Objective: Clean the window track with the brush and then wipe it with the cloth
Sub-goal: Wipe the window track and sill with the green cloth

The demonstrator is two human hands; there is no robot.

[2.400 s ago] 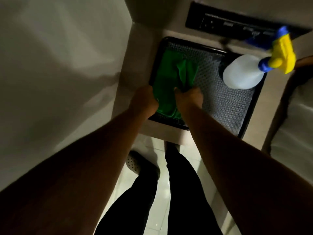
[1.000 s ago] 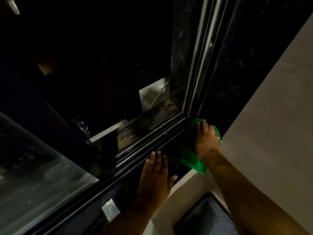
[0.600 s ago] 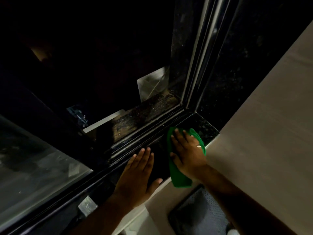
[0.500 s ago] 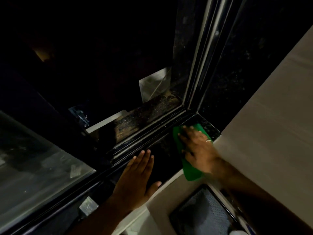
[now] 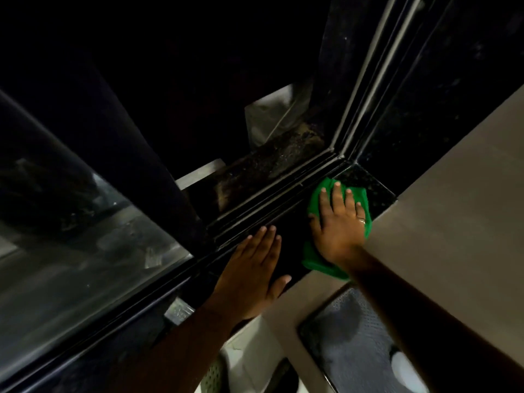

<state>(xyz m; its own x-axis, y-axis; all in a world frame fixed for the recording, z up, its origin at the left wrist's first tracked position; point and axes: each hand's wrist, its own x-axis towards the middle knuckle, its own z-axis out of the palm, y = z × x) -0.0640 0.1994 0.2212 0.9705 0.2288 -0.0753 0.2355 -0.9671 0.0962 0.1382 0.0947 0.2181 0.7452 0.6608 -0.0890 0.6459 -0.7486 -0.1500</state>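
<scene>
Since 0.5 s ago the right hand [image 5: 338, 225] has shifted slightly along the sill with the green cloth [image 5: 320, 263], fingers now pointing straighter toward the window track [image 5: 272, 198]; the left hand [image 5: 249, 272] has stayed flat in much the same spot. Right grip: released, fingers straight and spread, palm pressing the cloth flat; a ring shows on one finger. Left grip: released, palm down on the dark sill [image 5: 374, 190], fingertips just beside the track's near rail, holding nothing. Cloth: bright green, crumpled, lying on the sill in the corner, its far edge at the track, its near edge poking out below the wrist. Track: dark parallel rails, glossy, with speckled grime on the ledge beyond. Dark mesh tray [image 5: 348, 333] sits at lower right.
</scene>
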